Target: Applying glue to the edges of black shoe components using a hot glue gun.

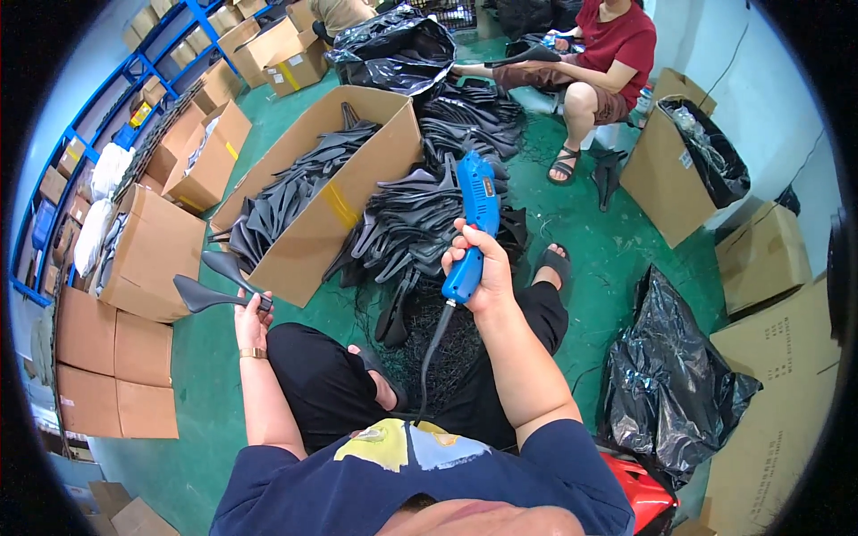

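My right hand (483, 263) grips a blue corded hand tool (474, 223), held upright above my lap with its black cable hanging down. My left hand (250, 313) holds a black forked plastic part (214, 284) out to the left, over the green floor. A heap of the same black parts (420, 223) lies right in front of my knees. Beside it, an open cardboard box (313, 237) holds more of them.
Another person in a red shirt (608, 54) sits at the far side with a black part in hand. Cardboard boxes (152, 250) line the left by blue shelving (134, 71). Black plastic bags (670, 384) and more boxes (670, 170) stand on the right.
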`<action>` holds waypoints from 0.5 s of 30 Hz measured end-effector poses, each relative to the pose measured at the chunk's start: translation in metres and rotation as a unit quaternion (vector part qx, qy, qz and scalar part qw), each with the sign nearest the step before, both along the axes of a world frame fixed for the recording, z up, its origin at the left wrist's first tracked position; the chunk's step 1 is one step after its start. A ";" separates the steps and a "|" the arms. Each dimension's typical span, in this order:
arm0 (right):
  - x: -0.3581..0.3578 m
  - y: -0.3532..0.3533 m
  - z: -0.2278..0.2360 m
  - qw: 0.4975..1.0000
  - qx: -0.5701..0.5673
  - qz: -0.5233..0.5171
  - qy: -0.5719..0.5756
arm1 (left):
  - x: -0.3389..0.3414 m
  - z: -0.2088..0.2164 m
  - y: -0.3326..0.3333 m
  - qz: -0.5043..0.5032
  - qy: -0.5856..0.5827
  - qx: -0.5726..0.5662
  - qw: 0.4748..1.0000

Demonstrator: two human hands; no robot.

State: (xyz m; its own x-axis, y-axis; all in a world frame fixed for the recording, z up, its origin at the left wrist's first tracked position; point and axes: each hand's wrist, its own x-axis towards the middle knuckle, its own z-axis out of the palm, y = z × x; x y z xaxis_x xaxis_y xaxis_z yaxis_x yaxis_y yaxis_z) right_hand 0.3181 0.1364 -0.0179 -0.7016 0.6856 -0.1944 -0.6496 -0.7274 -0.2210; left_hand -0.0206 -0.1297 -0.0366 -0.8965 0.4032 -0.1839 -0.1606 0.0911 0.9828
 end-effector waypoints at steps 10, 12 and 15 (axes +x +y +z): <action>-0.001 0.002 0.001 1.000 -0.002 -0.001 -0.012 | 0.002 0.002 0.002 0.007 -0.009 -0.001 1.000; -0.001 0.001 0.000 1.000 -0.012 0.003 -0.014 | 0.001 0.001 0.002 0.007 -0.009 -0.003 1.000; 0.000 0.000 0.000 1.000 -0.005 0.000 -0.018 | 0.002 0.001 0.001 0.006 -0.011 -0.010 1.000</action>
